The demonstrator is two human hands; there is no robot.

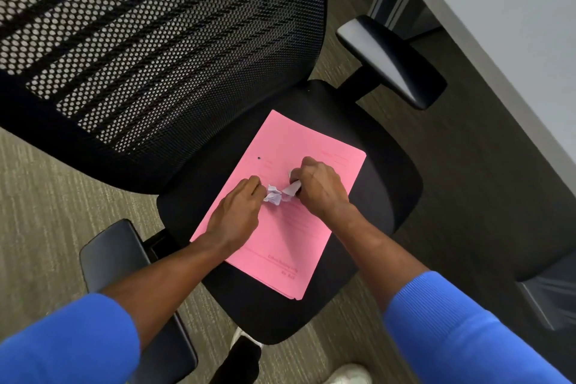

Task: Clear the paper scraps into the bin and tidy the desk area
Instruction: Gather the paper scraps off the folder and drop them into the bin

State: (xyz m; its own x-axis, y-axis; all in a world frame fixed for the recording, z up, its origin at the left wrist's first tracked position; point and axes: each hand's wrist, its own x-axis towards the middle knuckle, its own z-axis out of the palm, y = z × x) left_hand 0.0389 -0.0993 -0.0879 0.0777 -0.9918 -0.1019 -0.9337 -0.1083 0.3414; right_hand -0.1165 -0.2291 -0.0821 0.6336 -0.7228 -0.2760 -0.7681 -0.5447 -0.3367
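Observation:
A pink folder (290, 146) lies flat on the black seat of an office chair (386, 196). On the folder sit crumpled white paper scraps (276, 195). My left hand (238, 212) pinches the left scrap with its fingertips. My right hand (319, 188) is closed around another white scrap, part of which sticks out between thumb and fingers. Both hands rest on the folder, almost touching each other. Both arms wear blue sleeves pushed up the forearm.
The chair's mesh backrest (156, 40) fills the upper left, with armrests on the right (389, 59) and lower left (115, 259). A white desk edge (498, 9) runs along the upper right. Carpet surrounds the chair; a white shoe (349, 374) shows at the bottom.

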